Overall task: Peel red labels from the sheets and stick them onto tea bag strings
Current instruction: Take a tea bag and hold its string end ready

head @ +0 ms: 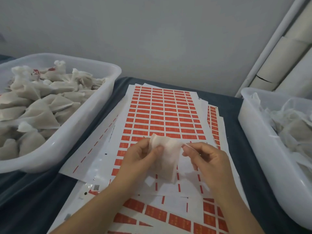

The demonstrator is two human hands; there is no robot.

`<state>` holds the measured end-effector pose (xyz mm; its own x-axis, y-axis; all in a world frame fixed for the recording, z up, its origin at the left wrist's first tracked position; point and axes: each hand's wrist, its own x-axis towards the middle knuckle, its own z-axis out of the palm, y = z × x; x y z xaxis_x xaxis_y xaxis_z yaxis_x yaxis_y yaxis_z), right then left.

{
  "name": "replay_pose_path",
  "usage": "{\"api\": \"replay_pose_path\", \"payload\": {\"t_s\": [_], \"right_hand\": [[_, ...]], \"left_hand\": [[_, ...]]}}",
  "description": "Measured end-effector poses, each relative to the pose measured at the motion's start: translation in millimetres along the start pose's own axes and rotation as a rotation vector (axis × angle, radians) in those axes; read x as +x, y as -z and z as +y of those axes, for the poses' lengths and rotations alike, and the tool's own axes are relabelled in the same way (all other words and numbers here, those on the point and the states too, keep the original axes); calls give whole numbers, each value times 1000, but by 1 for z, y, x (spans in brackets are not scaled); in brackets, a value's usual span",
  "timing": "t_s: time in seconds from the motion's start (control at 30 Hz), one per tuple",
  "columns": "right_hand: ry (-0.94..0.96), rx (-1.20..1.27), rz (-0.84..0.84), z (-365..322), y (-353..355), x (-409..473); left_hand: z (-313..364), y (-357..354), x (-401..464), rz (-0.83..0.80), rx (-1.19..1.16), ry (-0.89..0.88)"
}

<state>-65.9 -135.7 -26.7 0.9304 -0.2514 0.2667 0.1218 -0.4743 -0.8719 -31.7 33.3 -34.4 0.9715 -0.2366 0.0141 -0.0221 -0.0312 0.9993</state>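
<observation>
Tea bag (166, 154) held mid-frame over the label sheets (162, 114). Left hand (140, 157) pinches its left edge; right hand (202, 159) pinches what looks like the string at 3 o'clock. Risks: thin string slips, or bag mesh tears under pull. Full bin (94, 105) at 9 o'clock, second bin (256, 132) at 3.

No words or numbers are showing clearly enough to read. The red labels (161, 114) on the white sheets (108, 149) are carrying tiny marks, too small and blurry to make out. A little square code (96, 187) is sitting near one sheet's edge, unreadable.
</observation>
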Motion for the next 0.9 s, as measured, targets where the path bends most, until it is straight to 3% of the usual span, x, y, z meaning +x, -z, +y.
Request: {"api": "replay_pose_path", "payload": {"t_s": [0.17, 0.47, 0.7, 0.9], "right_hand": [[32, 51, -54, -6, 3, -1], [62, 67, -299, -7, 3, 1], [68, 70, -124, -6, 4, -3], [82, 47, -180, -7, 1, -4]], "left_hand": [[0, 0, -2, -59, 69, -7], [-1, 0, 0, 40, 84, -56], [1, 0, -2, 31, 109, -82], [7, -4, -3, -101, 199, -225]]}}
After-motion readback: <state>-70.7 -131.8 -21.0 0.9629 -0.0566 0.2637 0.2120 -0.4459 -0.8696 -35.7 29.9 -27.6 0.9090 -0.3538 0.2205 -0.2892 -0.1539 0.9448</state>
